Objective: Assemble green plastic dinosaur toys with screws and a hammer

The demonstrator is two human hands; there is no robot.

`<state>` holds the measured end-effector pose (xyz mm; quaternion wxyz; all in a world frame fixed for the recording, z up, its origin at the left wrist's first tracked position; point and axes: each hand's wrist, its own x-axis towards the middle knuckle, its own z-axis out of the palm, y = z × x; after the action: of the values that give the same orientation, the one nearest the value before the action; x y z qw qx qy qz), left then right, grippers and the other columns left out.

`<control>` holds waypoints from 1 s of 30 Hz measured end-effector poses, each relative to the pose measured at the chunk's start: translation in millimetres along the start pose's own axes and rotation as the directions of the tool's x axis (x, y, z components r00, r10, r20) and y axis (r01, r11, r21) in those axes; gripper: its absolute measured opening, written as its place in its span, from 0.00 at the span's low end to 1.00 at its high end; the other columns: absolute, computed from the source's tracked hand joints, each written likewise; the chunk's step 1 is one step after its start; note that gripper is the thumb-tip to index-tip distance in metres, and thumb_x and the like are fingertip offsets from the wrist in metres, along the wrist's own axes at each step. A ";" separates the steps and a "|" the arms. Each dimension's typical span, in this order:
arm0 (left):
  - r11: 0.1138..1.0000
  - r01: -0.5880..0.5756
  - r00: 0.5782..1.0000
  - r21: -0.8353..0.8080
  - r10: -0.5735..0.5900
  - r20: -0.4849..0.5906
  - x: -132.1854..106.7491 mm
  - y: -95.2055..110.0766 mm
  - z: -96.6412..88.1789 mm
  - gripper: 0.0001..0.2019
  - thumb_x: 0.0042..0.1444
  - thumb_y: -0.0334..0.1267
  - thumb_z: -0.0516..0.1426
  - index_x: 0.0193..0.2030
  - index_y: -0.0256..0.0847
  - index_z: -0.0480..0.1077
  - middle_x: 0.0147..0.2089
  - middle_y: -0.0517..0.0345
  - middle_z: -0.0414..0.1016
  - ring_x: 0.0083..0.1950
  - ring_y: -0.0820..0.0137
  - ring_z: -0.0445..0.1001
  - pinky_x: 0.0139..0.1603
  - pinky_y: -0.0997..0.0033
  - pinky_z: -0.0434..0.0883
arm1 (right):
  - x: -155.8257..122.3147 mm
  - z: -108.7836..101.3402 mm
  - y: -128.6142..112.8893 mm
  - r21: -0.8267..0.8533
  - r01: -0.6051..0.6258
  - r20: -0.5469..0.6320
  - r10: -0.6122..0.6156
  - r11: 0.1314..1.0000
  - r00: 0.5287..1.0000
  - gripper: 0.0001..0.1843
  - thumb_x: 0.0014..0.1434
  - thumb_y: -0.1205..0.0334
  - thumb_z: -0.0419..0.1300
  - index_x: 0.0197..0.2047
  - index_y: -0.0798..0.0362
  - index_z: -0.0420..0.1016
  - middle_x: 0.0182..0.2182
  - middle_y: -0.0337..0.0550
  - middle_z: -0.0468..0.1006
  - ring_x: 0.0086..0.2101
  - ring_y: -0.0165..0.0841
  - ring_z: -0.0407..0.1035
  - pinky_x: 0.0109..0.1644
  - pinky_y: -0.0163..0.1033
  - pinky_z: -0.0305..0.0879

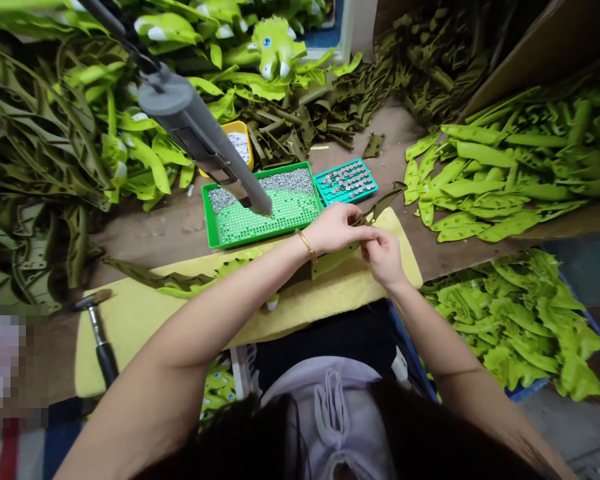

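Note:
Both my hands are together over the right part of a yellow foam pad (300,319). My left hand (337,228), with a gold bangle at the wrist, is closed on a long dark olive plastic part (386,201). Close against it, my right hand (384,259) pinches at the part's near edge; what exactly lies between its fingertips is hidden. A lime green plastic piece (333,261) shows under my left hand. It seems to belong with the green and olive parts (180,283) stretching left along the pad, partly covered by my left forearm.
A grey electric screwdriver (205,137) hangs over a green tray (211,230) of small screws. Beside that, a teal tray (325,193) holds round metal pieces. A hammer (100,340) rests at left. Piles of lime parts (500,173) and olive parts (25,160) surround the pad.

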<state>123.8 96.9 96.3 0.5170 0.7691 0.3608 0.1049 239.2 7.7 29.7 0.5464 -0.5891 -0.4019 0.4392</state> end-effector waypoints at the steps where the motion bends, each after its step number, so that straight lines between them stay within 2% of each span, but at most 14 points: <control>1: 1.000 -0.012 1.000 0.006 0.012 -0.010 -2.9 -1.8 -1.4 0.20 0.51 0.52 0.59 0.22 0.38 0.60 0.23 0.65 0.52 0.28 0.76 0.52 0.32 0.71 0.52 | -0.1 1.0 0.4 0.005 0.011 -0.009 -0.011 1.000 1.000 0.26 0.52 0.38 0.58 0.20 0.51 0.58 0.15 0.30 0.54 0.19 0.23 0.48 0.21 0.32 0.45; 3: 0.999 -0.027 0.999 0.035 0.026 0.021 -13.7 -10.6 -8.0 0.20 0.50 0.54 0.59 0.28 0.37 0.64 0.26 0.64 0.58 0.30 0.74 0.56 0.33 0.71 0.55 | 1.9 1.6 -1.5 0.033 -0.008 -0.020 0.008 0.999 1.000 0.26 0.51 0.38 0.60 0.20 0.51 0.58 0.15 0.30 0.53 0.18 0.22 0.48 0.21 0.32 0.45; 6: 0.993 0.066 0.979 0.100 -0.084 0.187 -35.4 -29.8 -22.0 0.23 0.49 0.59 0.57 0.36 0.37 0.67 0.31 0.60 0.66 0.33 0.71 0.62 0.35 0.70 0.59 | 4.3 1.0 -6.2 0.115 -0.176 -0.031 0.180 0.978 0.983 0.28 0.50 0.33 0.58 0.22 0.50 0.58 0.15 0.28 0.54 0.16 0.21 0.47 0.19 0.31 0.42; 8: 0.980 0.136 0.961 0.144 -0.166 0.220 -46.8 -40.5 -27.8 0.23 0.52 0.60 0.52 0.33 0.38 0.67 0.31 0.59 0.67 0.33 0.70 0.63 0.35 0.70 0.60 | 0.0 4.3 -7.6 0.076 -0.327 0.077 0.321 0.942 0.944 0.31 0.48 0.28 0.55 0.23 0.51 0.61 0.15 0.30 0.58 0.15 0.21 0.50 0.17 0.31 0.43; 10: 0.974 0.153 0.970 0.167 -0.180 0.161 -52.8 -46.6 -28.4 0.23 0.53 0.59 0.50 0.32 0.38 0.66 0.31 0.58 0.68 0.33 0.70 0.63 0.36 0.70 0.61 | -9.9 12.4 -6.5 -0.064 -0.383 0.241 0.387 0.921 0.890 0.32 0.47 0.28 0.56 0.23 0.53 0.64 0.15 0.33 0.63 0.16 0.22 0.55 0.18 0.31 0.47; 11: 0.973 0.155 0.977 0.170 -0.177 0.121 -54.0 -48.0 -26.9 0.22 0.53 0.59 0.50 0.33 0.38 0.66 0.32 0.58 0.68 0.33 0.69 0.64 0.36 0.69 0.61 | -15.7 17.8 -5.2 -0.116 -0.370 0.295 0.388 0.922 0.873 0.31 0.47 0.29 0.57 0.23 0.53 0.65 0.15 0.33 0.64 0.17 0.23 0.57 0.20 0.31 0.49; 13: 0.972 0.162 0.982 0.169 -0.175 0.069 -54.7 -48.4 -22.2 0.21 0.54 0.57 0.50 0.35 0.38 0.66 0.33 0.57 0.69 0.34 0.68 0.64 0.37 0.69 0.61 | -26.2 28.9 -1.7 -0.127 -0.319 0.301 0.343 0.939 0.890 0.28 0.49 0.33 0.59 0.23 0.53 0.64 0.16 0.31 0.63 0.18 0.22 0.56 0.22 0.32 0.50; 16: 0.972 0.162 0.984 0.173 -0.171 0.042 -55.8 -46.1 -14.8 0.19 0.56 0.54 0.49 0.38 0.39 0.66 0.36 0.56 0.70 0.36 0.67 0.66 0.39 0.68 0.62 | -35.1 42.3 4.2 -0.060 -0.288 0.202 0.294 0.956 0.934 0.25 0.51 0.37 0.59 0.24 0.52 0.61 0.16 0.29 0.59 0.19 0.22 0.52 0.23 0.32 0.48; 23: 0.960 0.141 0.989 0.241 -0.148 0.008 -59.3 -43.5 -10.5 0.12 0.58 0.46 0.51 0.34 0.39 0.66 0.34 0.57 0.71 0.35 0.67 0.67 0.36 0.69 0.62 | -52.2 60.0 16.8 0.028 -0.257 0.019 0.257 0.966 0.966 0.22 0.51 0.39 0.58 0.28 0.51 0.63 0.17 0.30 0.58 0.20 0.24 0.51 0.23 0.33 0.49; 24: 0.957 0.144 0.988 0.254 -0.154 0.021 -61.5 -45.9 -12.6 0.12 0.58 0.46 0.51 0.34 0.39 0.66 0.33 0.57 0.71 0.35 0.67 0.67 0.36 0.69 0.62 | -54.0 58.8 14.7 -0.002 -0.257 0.038 0.257 0.966 0.966 0.22 0.52 0.39 0.57 0.27 0.51 0.63 0.17 0.31 0.59 0.20 0.24 0.52 0.24 0.33 0.50; 26: 0.948 0.148 0.983 0.282 -0.174 0.068 -69.6 -53.5 -17.4 0.14 0.58 0.48 0.51 0.33 0.39 0.67 0.33 0.56 0.71 0.35 0.66 0.68 0.36 0.69 0.63 | -51.3 53.6 1.7 -0.173 -0.226 0.218 0.261 0.959 0.940 0.24 0.53 0.38 0.57 0.24 0.52 0.66 0.17 0.33 0.61 0.21 0.25 0.55 0.25 0.34 0.54; 28: 0.930 0.151 0.978 0.334 -0.189 0.084 -82.3 -62.8 -19.7 0.15 0.59 0.49 0.51 0.36 0.38 0.70 0.36 0.54 0.72 0.38 0.64 0.70 0.39 0.68 0.65 | -37.0 50.8 -22.6 -0.365 -0.067 0.382 0.216 0.929 0.898 0.25 0.54 0.39 0.57 0.23 0.54 0.69 0.18 0.36 0.65 0.22 0.27 0.59 0.27 0.36 0.57; 29: 0.916 0.158 0.980 0.370 -0.191 0.055 -89.6 -66.9 -19.1 0.16 0.59 0.49 0.51 0.38 0.38 0.71 0.38 0.51 0.73 0.41 0.63 0.71 0.42 0.66 0.66 | -25.5 53.2 -37.4 -0.416 0.048 0.395 0.134 0.908 0.909 0.25 0.55 0.39 0.55 0.25 0.54 0.71 0.20 0.38 0.68 0.24 0.28 0.62 0.29 0.37 0.60; 30: 0.898 0.167 0.983 0.407 -0.184 0.003 -97.1 -70.4 -17.0 0.17 0.59 0.49 0.51 0.42 0.37 0.71 0.41 0.49 0.73 0.43 0.61 0.71 0.45 0.64 0.67 | -11.9 59.3 -52.3 -0.412 0.167 0.342 -0.018 0.896 0.940 0.25 0.58 0.40 0.53 0.30 0.55 0.74 0.26 0.41 0.73 0.29 0.30 0.66 0.33 0.38 0.64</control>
<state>13.6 59.2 63.1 0.3614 0.8257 0.4318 -0.0348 179.3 17.8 81.8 0.3469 -0.5941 -0.6032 0.4036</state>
